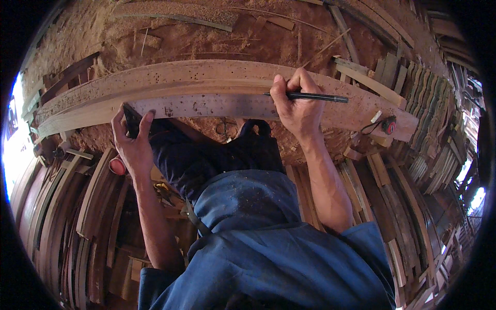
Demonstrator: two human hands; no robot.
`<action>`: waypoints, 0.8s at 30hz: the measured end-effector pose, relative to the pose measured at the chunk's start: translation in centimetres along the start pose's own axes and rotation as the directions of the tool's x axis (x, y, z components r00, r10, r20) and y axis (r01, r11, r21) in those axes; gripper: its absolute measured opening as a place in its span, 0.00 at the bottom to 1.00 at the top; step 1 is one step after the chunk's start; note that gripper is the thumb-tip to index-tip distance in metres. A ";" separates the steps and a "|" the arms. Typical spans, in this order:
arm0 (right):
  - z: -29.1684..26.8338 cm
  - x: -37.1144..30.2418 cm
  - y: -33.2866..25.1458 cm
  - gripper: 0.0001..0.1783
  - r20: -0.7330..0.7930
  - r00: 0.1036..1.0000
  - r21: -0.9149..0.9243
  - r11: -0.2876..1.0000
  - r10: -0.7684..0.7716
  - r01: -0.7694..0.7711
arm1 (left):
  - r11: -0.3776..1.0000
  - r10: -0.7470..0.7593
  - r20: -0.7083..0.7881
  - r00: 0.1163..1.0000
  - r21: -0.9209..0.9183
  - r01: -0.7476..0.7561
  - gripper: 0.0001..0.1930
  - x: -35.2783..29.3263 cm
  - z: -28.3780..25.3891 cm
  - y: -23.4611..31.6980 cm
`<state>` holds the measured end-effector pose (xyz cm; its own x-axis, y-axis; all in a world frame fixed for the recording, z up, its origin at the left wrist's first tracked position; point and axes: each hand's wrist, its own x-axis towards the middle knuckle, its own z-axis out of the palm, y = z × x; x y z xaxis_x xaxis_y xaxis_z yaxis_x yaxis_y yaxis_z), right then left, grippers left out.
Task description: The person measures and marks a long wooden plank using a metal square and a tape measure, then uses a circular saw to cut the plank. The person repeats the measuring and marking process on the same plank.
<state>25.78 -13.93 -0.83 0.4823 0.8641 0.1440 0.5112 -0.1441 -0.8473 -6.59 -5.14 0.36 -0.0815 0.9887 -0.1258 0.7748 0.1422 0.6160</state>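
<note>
A long wooden plank (222, 72), pitted with small holes, spans the view in front of me, with a narrower length of wood (88, 114) along its near side. My left hand (135, 150) pinches a dark, angular block (132, 122) between thumb and fingers at the near edge. From there a flat marked ruler (217, 105) runs rightward along the wood; whether it joins the block is unclear. My right hand (299, 106) is closed round a slim black pen (320, 96). The pen's tip points left, close above the ruler's far edge.
A black and red tape measure (388, 125) lies on the plank's right end, beside a small pale piece (378, 115). Stacked boards (93, 206) stand at both sides. Sawdust and offcuts (181, 20) cover the ground beyond. A red round object (117, 166) sits near my left wrist.
</note>
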 end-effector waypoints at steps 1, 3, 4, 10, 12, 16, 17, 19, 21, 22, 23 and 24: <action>0.0 0.0 0.0 0.21 -0.002 1.000 -0.010 1.000 -0.006 0.005 | 1.000 -0.002 0.001 1.000 0.002 0.002 0.32 0.0 0.0 0.1; -0.1 0.1 0.0 0.21 -0.008 1.000 -0.024 1.000 -0.019 0.019 | 1.000 -0.009 0.001 1.000 0.016 0.009 0.32 -0.1 0.0 0.3; -0.1 0.1 -0.1 0.21 -0.006 1.000 -0.023 1.000 -0.017 0.017 | 1.000 -0.014 0.000 1.000 0.028 0.014 0.32 -0.1 -0.1 0.4; -0.1 0.1 -0.2 0.21 0.004 1.000 -0.046 0.999 -0.026 0.026 | 0.987 -0.123 0.033 0.992 -0.098 0.126 0.37 -0.2 -0.2 1.1; -0.1 0.1 -0.2 0.21 0.001 1.000 -0.032 0.999 -0.015 0.015 | 0.989 -0.122 0.025 0.992 -0.079 0.124 0.37 -0.2 -0.2 1.0; -0.2 0.1 -0.2 0.21 0.010 1.000 -0.037 0.999 -0.013 0.013 | 0.994 -0.104 0.011 0.995 -0.041 0.104 0.37 -0.1 -0.1 0.7; -0.2 0.1 -0.2 0.21 0.012 1.000 -0.034 0.999 -0.020 0.020 | 0.994 -0.105 0.012 0.994 -0.041 0.106 0.37 -0.1 -0.1 0.6; -0.2 0.2 -0.2 0.21 0.013 1.000 -0.026 0.999 -0.023 0.023 | 0.991 -0.109 0.026 0.994 -0.078 0.111 0.38 -0.1 -0.1 0.5; -0.1 0.2 -0.1 0.20 0.012 1.000 -0.014 1.000 -0.017 0.017 | 0.991 -0.109 0.028 0.994 -0.080 0.111 0.38 0.0 -0.1 0.4; -0.1 0.2 -0.1 0.20 0.013 1.000 -0.016 1.000 -0.019 0.019 | 0.992 -0.108 0.023 0.994 -0.063 0.110 0.38 0.0 -0.1 0.4; -0.1 0.2 -0.1 0.21 0.015 1.000 -0.018 1.000 -0.020 0.020 | 0.993 -0.107 0.017 0.994 -0.046 0.108 0.38 0.0 -0.1 0.4; -0.1 0.2 -0.1 0.21 0.017 1.000 -0.020 1.000 -0.021 0.022 | 0.993 -0.109 0.018 0.994 -0.043 0.110 0.38 0.0 -0.1 0.5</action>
<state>25.88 -13.84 -0.64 0.4593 0.8749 0.1536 0.5358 -0.1349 -0.8335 -6.31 -5.11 0.74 -0.1540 0.9662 -0.2067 0.7335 0.2519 0.6312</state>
